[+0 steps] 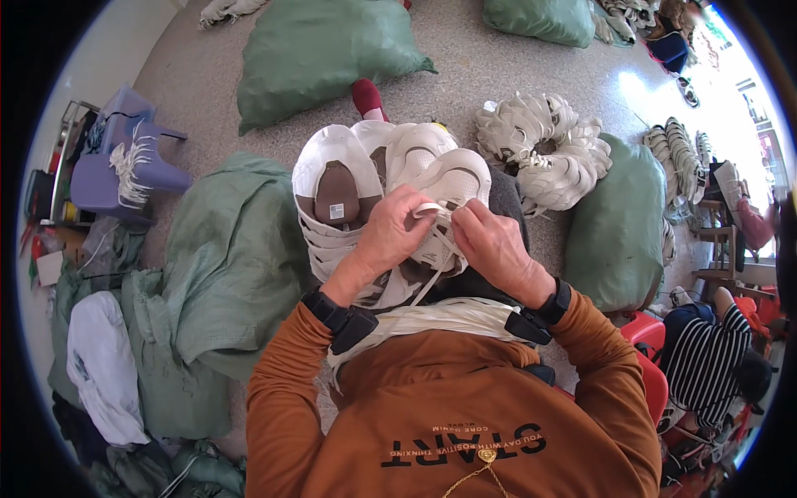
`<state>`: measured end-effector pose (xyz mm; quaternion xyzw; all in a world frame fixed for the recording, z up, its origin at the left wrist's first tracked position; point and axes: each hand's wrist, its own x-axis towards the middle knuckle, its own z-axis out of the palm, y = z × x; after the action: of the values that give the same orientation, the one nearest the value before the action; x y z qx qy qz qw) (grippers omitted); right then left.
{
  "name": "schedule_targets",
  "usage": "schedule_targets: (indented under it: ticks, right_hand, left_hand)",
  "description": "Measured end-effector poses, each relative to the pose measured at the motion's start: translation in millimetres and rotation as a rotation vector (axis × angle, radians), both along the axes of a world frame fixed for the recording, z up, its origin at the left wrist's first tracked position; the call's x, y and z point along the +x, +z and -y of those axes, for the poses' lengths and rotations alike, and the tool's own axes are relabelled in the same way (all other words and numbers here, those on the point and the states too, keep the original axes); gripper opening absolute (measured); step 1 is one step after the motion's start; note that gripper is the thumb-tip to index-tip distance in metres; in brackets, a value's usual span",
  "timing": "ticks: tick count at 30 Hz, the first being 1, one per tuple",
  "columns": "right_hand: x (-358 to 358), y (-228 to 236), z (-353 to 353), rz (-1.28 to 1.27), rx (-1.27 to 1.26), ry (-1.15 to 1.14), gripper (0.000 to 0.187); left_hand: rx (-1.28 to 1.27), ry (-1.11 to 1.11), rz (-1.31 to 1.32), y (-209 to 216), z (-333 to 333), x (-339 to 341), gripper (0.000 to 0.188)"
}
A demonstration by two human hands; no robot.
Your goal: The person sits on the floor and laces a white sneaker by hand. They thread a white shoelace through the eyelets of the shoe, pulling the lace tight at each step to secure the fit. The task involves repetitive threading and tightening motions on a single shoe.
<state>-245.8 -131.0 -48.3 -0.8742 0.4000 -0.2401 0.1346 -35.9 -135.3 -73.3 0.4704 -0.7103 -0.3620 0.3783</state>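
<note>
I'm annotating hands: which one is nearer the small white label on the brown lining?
Left: the left hand is right of the label and slightly below it; the right hand lies farther right.

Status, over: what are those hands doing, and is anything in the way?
Left hand, right hand: both pinching flat white shoelace. White mesh sneaker: toe pointing away. Nested white shoes with brown insoles close by left hand; nothing visibly blocking.

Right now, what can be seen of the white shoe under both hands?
The white shoe points its rounded toe away from the person, its textured toe panel framed by smoother, paler overlays. Its lace crosses the front, one length trailing toward the person. The left hand and right hand pinch the lace, partly hiding the shoe. Another pale shoe sits on its left.
</note>
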Motion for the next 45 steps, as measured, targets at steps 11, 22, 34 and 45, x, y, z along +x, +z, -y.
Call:
schedule_targets:
  ticks: [11,22,34,45]
  right_hand:
    - [-2.3,-7.1,-7.8,0.105,-0.064,0.004,0.016]
    - [-26.4,-2.0,-17.0,0.359,0.427,-0.046,0.02]
    - [-8.4,-13.9,15.1,0.318,-0.009,-0.155,0.016]
    - [-32.4,-2.7,-19.0,0.455,0.6,-0.031,0.013]
  left_hand:
    - [-0.299,-0.119,0.451,14.4,7.4,-15.4,0.02]
    - [-0.348,0.05,0.281,-4.3,2.1,-19.3,0.018]
    - [-0.421,0.102,0.297,-8.0,-2.0,-27.1,0.019]
    - [-0.493,0.212,0.216,-20.0,-13.3,-28.8,0.025]
